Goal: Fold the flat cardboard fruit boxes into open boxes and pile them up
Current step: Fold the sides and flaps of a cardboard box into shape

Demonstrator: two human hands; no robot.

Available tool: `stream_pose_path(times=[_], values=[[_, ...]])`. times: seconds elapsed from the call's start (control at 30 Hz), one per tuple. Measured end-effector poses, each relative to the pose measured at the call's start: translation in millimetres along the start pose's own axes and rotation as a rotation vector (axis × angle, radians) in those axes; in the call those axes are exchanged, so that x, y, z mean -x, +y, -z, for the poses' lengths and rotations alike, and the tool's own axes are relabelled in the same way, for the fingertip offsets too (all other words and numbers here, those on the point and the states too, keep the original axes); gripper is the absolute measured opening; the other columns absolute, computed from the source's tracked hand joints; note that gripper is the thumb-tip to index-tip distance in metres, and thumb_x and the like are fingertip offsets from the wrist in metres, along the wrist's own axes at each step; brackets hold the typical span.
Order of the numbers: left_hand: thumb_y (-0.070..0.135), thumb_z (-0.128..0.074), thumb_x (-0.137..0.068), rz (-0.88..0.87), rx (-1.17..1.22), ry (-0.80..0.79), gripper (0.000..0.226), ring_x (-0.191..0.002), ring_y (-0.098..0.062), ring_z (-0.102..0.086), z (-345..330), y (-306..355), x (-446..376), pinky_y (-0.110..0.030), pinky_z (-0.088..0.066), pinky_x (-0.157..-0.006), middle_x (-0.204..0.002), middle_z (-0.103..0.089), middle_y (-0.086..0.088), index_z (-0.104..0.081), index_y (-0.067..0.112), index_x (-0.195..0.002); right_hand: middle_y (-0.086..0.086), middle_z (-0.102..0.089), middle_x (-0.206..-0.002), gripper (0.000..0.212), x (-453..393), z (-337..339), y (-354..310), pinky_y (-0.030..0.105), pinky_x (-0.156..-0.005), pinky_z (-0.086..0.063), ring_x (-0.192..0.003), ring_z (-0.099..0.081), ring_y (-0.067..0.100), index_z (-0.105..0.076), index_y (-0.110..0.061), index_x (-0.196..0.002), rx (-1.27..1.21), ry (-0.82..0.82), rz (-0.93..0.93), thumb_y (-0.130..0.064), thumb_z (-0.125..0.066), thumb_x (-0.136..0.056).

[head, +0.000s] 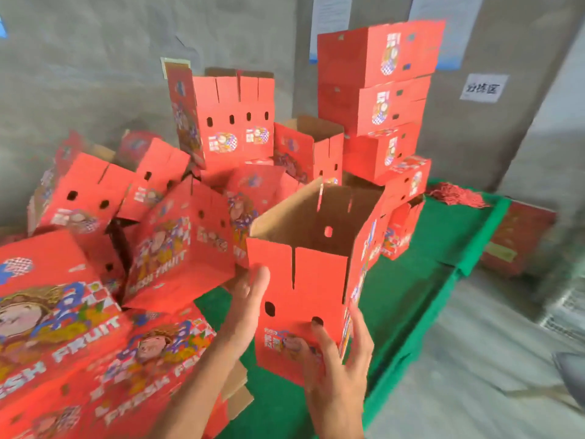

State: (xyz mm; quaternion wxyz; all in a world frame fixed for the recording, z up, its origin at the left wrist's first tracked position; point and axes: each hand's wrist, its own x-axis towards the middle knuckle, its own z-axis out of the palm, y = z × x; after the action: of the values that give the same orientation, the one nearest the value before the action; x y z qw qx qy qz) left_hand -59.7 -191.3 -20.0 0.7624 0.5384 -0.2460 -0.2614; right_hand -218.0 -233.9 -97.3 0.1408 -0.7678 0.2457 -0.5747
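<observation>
You hold the open box point(304, 280) upright between your two hands, its open mouth facing up and slightly away from you, its long axis running top to bottom; it sits straight ahead of you, over the green mat point(411, 280), and whether its base touches the mat I cannot tell. Your right hand point(335, 359) grasps the near lower corner, fingers wrapped across the front face and thumb round the side wall; your left hand point(250, 299) lies released, fingers straight and flat against the left edge of the front face, steadying rather than gripping. The right hand carries the load, so I judge it leads the coming move while the left guides.

The pile lies ahead and to both sides: a leaning heap of folded boxes point(177, 242) crowds close on the left, almost touching your box; the tall stack point(380, 99) rises behind and to the right, well above the mouth of your box. The flat boxes point(63, 327) lie at your lower left, just beside your left forearm.

Open room shows only to the right, where bare mat runs to the green edge point(474, 248); set the box there or lift it clear before swinging left, since the heap looks loose and a nudge could topple it.
</observation>
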Motion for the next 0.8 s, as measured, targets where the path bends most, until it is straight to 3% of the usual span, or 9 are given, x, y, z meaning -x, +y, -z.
stream_pose_path(times=[0.07,0.17,0.23,0.3,0.43,0.53,0.63,0.73,0.8], values=[[0.093,-0.072,-0.049,0.132,0.006,-0.023,0.093,-0.122,-0.010,-0.063,2,-41,-5,-0.047,-0.039,-0.116,-0.126,-0.071,0.007,-0.075,0.031,-0.118,0.011,-0.029,-0.165,0.030,31,-3,23,0.046,-0.102,-0.051,-0.144,-0.042,0.035,-0.075,-0.030,-0.118,0.061,-0.107,-0.089,-0.034,-0.078,-0.088],[0.100,-0.058,-0.054,0.299,-0.022,-0.097,0.114,-0.132,-0.014,-0.057,6,-88,-9,-0.045,-0.038,-0.117,-0.138,-0.065,0.003,-0.062,0.021,-0.138,0.013,-0.027,-0.166,0.038,76,-11,54,0.047,-0.101,-0.052,-0.148,-0.037,0.037,-0.073,-0.030,-0.123,0.170,-0.235,-0.155,-0.024,-0.078,-0.086],[0.100,-0.053,-0.060,0.342,-0.058,-0.088,0.103,-0.126,-0.005,-0.059,4,-108,-8,-0.028,-0.045,-0.106,-0.131,-0.067,0.013,-0.063,0.026,-0.132,0.013,-0.022,-0.168,0.051,97,-16,70,0.046,-0.098,-0.054,-0.150,-0.032,0.036,-0.069,-0.033,-0.130,0.197,-0.320,-0.214,-0.018,-0.077,-0.082],[0.086,-0.046,-0.079,0.357,-0.115,-0.061,0.080,-0.129,-0.001,-0.052,-1,-120,-9,-0.016,-0.040,-0.104,-0.134,-0.063,0.018,-0.059,0.029,-0.134,0.011,-0.017,-0.169,0.056,111,-19,82,0.047,-0.090,-0.058,-0.152,-0.029,0.033,-0.063,-0.036,-0.135,0.235,-0.385,-0.284,-0.019,-0.076,-0.083],[0.077,-0.051,-0.084,0.392,-0.235,-0.153,0.085,-0.136,-0.003,-0.042,-9,-142,-16,-0.025,-0.028,-0.115,-0.142,-0.049,0.014,-0.050,0.020,-0.147,0.005,-0.014,-0.170,0.065,121,-19,102,0.050,-0.093,-0.057,-0.151,-0.030,0.033,-0.052,-0.039,-0.143,0.321,-0.466,-0.386,-0.016,-0.078,-0.088],[0.074,-0.047,-0.084,0.376,-0.407,-0.236,0.073,-0.136,0.000,-0.038,-17,-150,-24,-0.019,-0.024,-0.108,-0.136,-0.047,0.025,-0.047,0.031,-0.143,0.011,-0.019,-0.168,0.070,121,-17,118,0.048,-0.103,-0.051,-0.148,-0.032,0.036,-0.051,-0.033,-0.148,0.428,-0.500,-0.342,-0.004,-0.072,-0.087],[0.065,-0.043,-0.094,0.428,-0.482,-0.275,0.057,-0.136,-0.009,-0.043,-25,-170,-35,-0.024,-0.027,-0.103,-0.139,-0.051,0.011,-0.044,0.031,-0.140,0.020,-0.026,-0.165,0.078,114,-21,131,0.048,-0.105,-0.050,-0.146,-0.038,0.040,-0.053,-0.027,-0.149,0.479,-0.511,-0.313,0.008,-0.063,-0.080],[0.048,-0.044,-0.105,0.503,-0.539,-0.235,0.071,-0.146,-0.017,-0.034,-49,-191,-45,-0.033,-0.029,-0.114,-0.162,-0.032,-0.006,-0.017,0.013,-0.160,0.020,-0.035,-0.161,0.091,100,-34,142,0.047,-0.101,-0.054,-0.140,-0.049,0.038,-0.042,-0.012,-0.155,0.444,-0.581,-0.394,0.007,-0.070,-0.070],[0.045,-0.040,-0.108,0.547,-0.502,-0.239,0.070,-0.150,-0.022,-0.031,-72,-201,-50,-0.045,-0.032,-0.120,-0.167,-0.022,-0.004,-0.005,0.020,-0.163,0.017,-0.040,-0.160,0.094,88,-42,151,0.044,-0.101,-0.055,-0.137,-0.053,0.034,-0.042,-0.005,-0.154,0.419,-0.634,-0.446,-0.002,-0.078,-0.068]])
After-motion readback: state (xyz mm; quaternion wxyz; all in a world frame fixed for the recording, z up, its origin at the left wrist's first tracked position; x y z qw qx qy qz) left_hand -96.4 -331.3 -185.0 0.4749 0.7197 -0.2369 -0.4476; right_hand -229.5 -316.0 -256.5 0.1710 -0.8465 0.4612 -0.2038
